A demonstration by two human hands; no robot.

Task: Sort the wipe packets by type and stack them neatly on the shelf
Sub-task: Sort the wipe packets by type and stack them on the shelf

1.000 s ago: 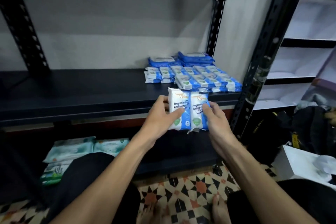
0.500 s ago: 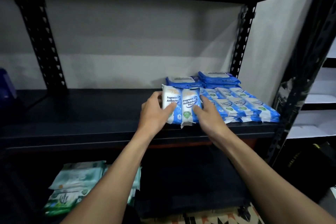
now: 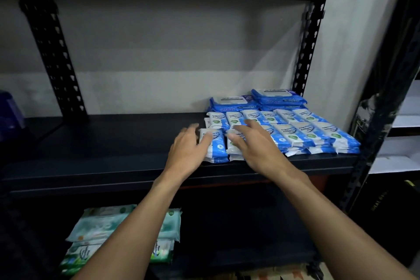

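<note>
two white-and-blue wipe packets [image 3: 217,144] lie flat, side by side, at the shelf [image 3: 102,143] front beside stacked rows [image 3: 302,134].

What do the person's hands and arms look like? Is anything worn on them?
The left hand and the right hand wear no gloves; no ring, watch or bracelet is visible. The left forearm and the right forearm are bare to the picture's edge, no sleeves showing.

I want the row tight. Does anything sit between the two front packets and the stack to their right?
No object shows between the two front packets and the stack; the right hand lies across that seam and hides it.
</note>
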